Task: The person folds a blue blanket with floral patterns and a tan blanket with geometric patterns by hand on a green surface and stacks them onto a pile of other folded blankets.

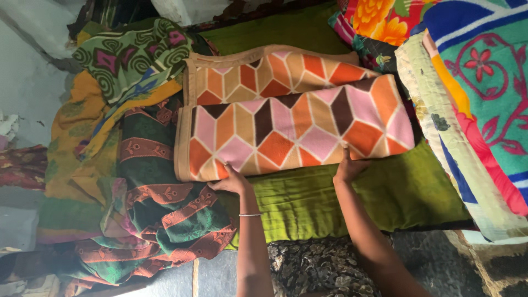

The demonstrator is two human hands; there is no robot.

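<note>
left hand (232,181) | right hand (347,168) | both grip folded orange-pink blanket (291,129) edge, frame centre | arms extended over green sheet (330,198)

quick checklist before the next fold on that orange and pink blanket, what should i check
1. Left hand on the near edge of the folded blanket: ok.
2. Right hand on the same near edge: ok.
3. Grip of the fingers: cannot tell, fingertips are hidden under the edge.
4. Blanket lies flat on the green sheet: ok.
5. Layers lined up: not ok, the upper layer sits offset at the far side.
6. Space to the left: not ok, the green and maroon cloth lies bunched against the blanket's end.
</note>
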